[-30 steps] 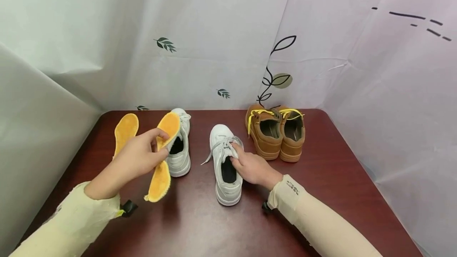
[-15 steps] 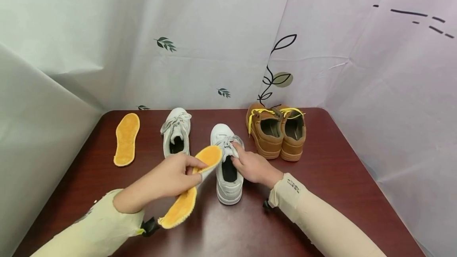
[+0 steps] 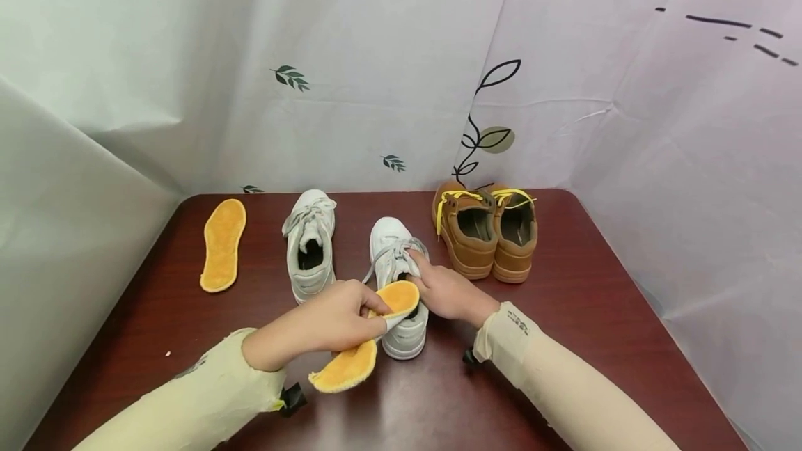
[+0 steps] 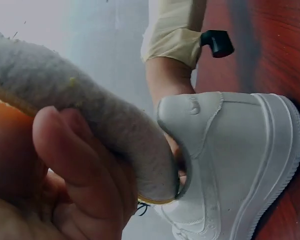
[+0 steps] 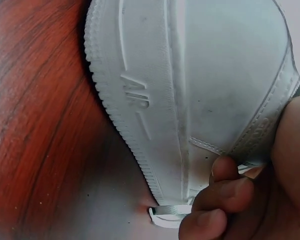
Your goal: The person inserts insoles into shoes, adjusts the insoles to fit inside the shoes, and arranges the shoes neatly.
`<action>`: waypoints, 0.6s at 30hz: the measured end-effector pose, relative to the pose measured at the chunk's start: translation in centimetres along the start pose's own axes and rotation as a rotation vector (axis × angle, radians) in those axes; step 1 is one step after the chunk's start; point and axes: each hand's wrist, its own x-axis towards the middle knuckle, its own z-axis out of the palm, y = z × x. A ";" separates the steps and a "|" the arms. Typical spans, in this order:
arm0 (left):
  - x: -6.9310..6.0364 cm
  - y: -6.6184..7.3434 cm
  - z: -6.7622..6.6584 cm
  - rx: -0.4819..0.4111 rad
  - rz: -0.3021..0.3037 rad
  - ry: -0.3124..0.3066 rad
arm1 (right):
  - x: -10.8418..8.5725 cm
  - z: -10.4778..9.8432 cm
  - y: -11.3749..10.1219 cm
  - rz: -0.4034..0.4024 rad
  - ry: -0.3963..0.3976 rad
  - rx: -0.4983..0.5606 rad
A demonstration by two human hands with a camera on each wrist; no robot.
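In the head view the left hand [image 3: 335, 317] pinches a bent yellow insole [image 3: 402, 294] above a white shoe [image 3: 407, 342] on the surface [image 3: 489, 385] and the right hand [image 3: 450, 291] grips that shoe, in the left wrist view the insole's tip [image 4: 160, 186] sits at the shoe's collar [image 4: 189, 165], and in the right wrist view fingers [image 5: 224, 195] touch its side [image 5: 230, 75].

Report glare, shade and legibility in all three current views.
Head: a pale sheen on the near part of the table; left wrist: upper-left corner washed out, the left hand partly in shade; right wrist: grey glare on the table beside the white shoe, its raised AIR lettering legible, the right hand partly shaded.
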 end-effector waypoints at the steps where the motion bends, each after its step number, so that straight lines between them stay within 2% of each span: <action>1: 0.1 0.1 0.1 0.013 0.002 0.003 | 0.0 -0.1 0.1 -0.004 -0.006 0.025; 8: 0.4 0.5 0.4 0.013 0.002 0.000 | 0.4 -0.5 1.0 -0.033 -0.118 0.189; 14: 0.8 -0.1 0.3 0.020 0.010 0.007 | 0.6 -1.1 1.4 0.027 -0.207 0.331; 18: 1.2 -0.1 0.3 0.023 0.003 0.001 | 0.7 -1.3 1.5 0.058 -0.222 0.376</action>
